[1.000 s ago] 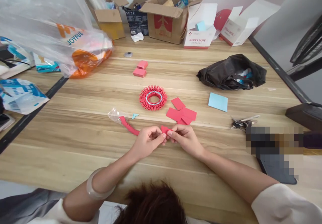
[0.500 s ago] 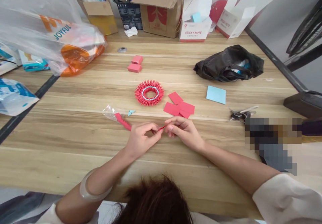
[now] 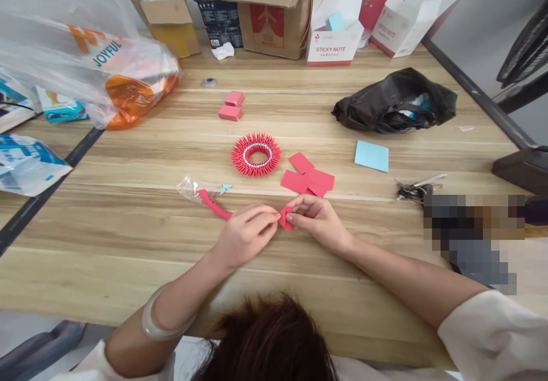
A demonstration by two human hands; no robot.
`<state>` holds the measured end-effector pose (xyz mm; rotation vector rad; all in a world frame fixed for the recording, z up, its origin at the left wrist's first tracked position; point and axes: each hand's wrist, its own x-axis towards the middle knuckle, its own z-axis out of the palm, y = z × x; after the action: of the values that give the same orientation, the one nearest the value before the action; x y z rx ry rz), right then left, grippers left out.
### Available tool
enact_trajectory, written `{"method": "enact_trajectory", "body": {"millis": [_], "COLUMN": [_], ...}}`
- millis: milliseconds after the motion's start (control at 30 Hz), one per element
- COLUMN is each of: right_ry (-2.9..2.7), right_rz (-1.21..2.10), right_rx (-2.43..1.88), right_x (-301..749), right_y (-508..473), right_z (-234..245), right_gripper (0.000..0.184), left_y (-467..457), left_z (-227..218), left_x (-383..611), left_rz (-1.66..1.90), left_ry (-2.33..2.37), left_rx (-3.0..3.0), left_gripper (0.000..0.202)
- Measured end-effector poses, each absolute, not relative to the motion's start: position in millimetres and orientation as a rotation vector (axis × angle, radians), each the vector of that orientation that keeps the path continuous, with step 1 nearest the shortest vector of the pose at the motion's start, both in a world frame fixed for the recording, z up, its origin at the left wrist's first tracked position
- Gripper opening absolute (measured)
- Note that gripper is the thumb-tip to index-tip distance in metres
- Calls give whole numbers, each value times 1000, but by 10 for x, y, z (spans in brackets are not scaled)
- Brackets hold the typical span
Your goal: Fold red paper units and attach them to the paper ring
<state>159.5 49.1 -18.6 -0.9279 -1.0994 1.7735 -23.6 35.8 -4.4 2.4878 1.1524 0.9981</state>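
My left hand (image 3: 246, 233) and my right hand (image 3: 319, 222) meet near the front middle of the wooden table (image 3: 128, 221), both pinching one small folded red paper piece (image 3: 285, 219) between the fingertips. A chain of folded red pieces (image 3: 213, 205) lies just left of my left hand, beside a scrap of clear wrapper (image 3: 188, 188) and a tiny blue folded piece (image 3: 225, 188). Beyond my hands sits a red ring of folded pieces with a blue inner rim (image 3: 256, 153). Loose red paper slips (image 3: 307, 177) lie right of the ring.
A blue sticky note (image 3: 371, 156), a black plastic bag (image 3: 396, 104) and keys (image 3: 415, 189) lie to the right. Two pink note pads (image 3: 230, 107) sit farther back. Cardboard boxes (image 3: 269, 15) and sticky note boxes (image 3: 331, 44) line the far edge. A large clear plastic bag (image 3: 85, 55) fills the left.
The red piece between my fingertips went from a thin edge-on strip to a broader folded shape. My hands stayed together in about the same spot.
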Motion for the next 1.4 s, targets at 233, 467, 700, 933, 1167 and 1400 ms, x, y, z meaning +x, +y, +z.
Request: {"method": "enact_trajectory", "body": {"millis": [233,467,700,933,1167,1400], "right_ry": [-1154,-1210,-975,-792,-678,-684], "right_rz": [1768,1737,1935,2112,2219,2229], "right_rx": [-926,-948,-772,-782,-783,-805], "right_x": [1597,1613,1617,1621,1632,1633], "right_y": [473,474,485,506,521,524], "right_z": [-195,-199,-252,-218,-215,-219], "right_gripper": [16,15,17,13,15,16], "left_y": [356,401,428,433,432,422], "left_z": [66,47,12,1,9,9], "left_x": [-148,-119,-147,-149,-150,-140], "left_rz": [916,905,952,923,924,886], "left_ry": [1186,1159,1178,1164,1162,1151], "left_rx": [1693,1235,1145,1192,1171,1165], "left_gripper": [6,17,18,18,13,14]}}
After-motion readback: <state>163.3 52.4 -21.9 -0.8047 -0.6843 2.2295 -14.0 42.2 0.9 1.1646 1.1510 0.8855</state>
